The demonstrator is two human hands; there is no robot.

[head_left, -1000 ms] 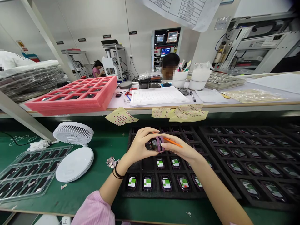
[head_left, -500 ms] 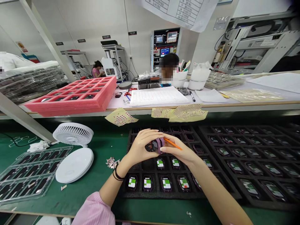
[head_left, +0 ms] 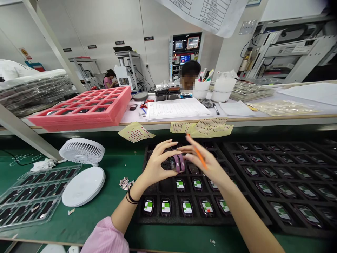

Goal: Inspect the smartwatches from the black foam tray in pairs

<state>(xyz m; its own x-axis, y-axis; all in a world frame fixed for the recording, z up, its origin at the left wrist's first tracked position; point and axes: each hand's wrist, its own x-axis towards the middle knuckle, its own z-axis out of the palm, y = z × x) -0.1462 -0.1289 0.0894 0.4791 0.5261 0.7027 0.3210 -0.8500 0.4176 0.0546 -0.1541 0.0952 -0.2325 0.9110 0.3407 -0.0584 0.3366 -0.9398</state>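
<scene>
Above a black foam tray, my left hand holds two purple-edged devices side by side between thumb and fingers. My right hand is just to their right, its fingers spread towards them; an orange stick lies across it, held against the palm and blurred by motion. Whether the right fingertips touch the devices is unclear. Watch-like devices with green and white screens sit in the tray's pockets below both hands.
A second black tray of devices stands at right. On the left are a white fan, a clear tray of dark parts and small scraps. A pink foam tray rests on the shelf, where yellow sheets hang.
My right hand has opened and drawn slightly away from the devices, its fingers lifting and the orange stick tilting steeper. My left hand still holds the devices in nearly the same place.
</scene>
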